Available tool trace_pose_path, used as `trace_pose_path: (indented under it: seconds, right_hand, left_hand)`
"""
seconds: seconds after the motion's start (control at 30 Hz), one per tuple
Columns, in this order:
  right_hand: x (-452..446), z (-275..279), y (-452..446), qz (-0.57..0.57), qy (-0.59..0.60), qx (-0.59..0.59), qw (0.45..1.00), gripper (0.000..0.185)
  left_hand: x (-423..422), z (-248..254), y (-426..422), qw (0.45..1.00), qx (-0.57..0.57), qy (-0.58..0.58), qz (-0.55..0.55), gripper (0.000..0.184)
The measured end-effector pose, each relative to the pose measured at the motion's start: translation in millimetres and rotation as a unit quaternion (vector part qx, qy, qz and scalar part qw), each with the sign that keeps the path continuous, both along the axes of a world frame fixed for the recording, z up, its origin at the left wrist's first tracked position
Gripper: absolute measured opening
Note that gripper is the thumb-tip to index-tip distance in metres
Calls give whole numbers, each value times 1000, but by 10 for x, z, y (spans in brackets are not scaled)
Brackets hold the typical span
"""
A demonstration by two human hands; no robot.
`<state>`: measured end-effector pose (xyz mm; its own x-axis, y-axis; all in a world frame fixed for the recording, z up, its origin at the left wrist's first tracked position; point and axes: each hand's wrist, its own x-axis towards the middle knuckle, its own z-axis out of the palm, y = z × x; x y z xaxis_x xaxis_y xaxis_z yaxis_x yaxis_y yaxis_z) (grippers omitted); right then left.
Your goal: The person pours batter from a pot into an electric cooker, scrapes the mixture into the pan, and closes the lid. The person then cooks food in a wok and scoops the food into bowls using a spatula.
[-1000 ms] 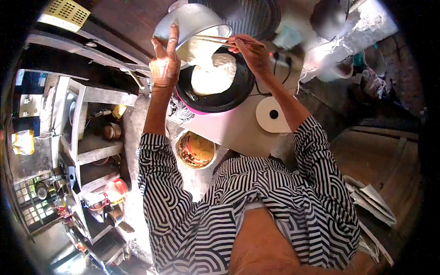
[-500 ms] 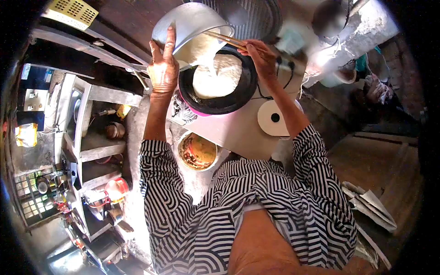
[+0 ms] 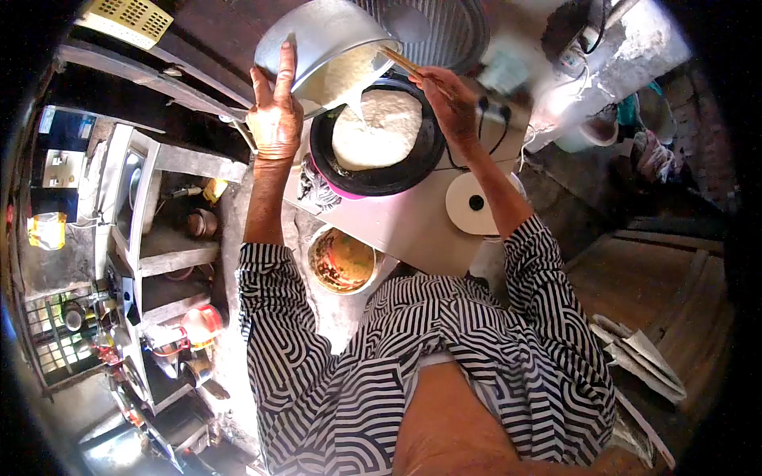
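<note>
My left hand (image 3: 274, 125) grips the side of a silver metal pot (image 3: 313, 36), which is tilted with its mouth toward the pan. Whitish batter (image 3: 343, 78) coats the inside of the pot and runs in a thin stream over its lip. Below, a thick white puddle of batter (image 3: 377, 135) lies in a round black pan (image 3: 432, 147) with a pink base (image 3: 349, 193). My right hand (image 3: 448, 103) is closed around wooden chopsticks (image 3: 403, 63), whose tips are at the pot's rim.
A white round-topped object (image 3: 460, 206) with a dark centre stands on the table (image 3: 421, 230) at right. A bucket of food scraps (image 3: 343, 260) sits below the table edge. Behind the pan is a dark ribbed lid (image 3: 452, 40). Shelves (image 3: 178, 262) stand at left.
The pot has shifted slightly left, and the batter stream is thinner. The chopsticks have drawn back from inside the pot to its rim. The white puddle has spread a little.
</note>
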<state>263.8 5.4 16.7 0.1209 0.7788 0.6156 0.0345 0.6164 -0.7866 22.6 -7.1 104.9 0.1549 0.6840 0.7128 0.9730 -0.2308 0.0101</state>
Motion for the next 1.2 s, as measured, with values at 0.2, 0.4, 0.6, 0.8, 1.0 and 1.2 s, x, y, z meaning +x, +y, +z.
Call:
trace_pose_path:
  seconds: [0.2,0.4,0.6,0.8,1.0,1.2]
  right_hand:
    - [-4,-18,-6,-4,-38,32,999,15]
    - [-13,-111,-5,-36,-90,10,995,17]
    - [-106,-248,-151,5,-24,-76,997,19]
    - [-193,-366,-275,56,-48,-52,996,19]
    - [-491,-93,-352,32,-178,191,965,21]
    - [-852,-190,-520,118,-74,63,988,33]
  left_hand:
    - [-29,37,-4,1000,9,-5,-5,71]
    - [-64,109,53,998,52,0,-23,68]
    - [-43,133,58,998,50,-13,-35,67]
    - [-39,62,115,999,31,-22,-9,67]
    - [33,53,169,999,17,-43,-26,66]
    - [119,101,172,998,-10,-50,-26,67]
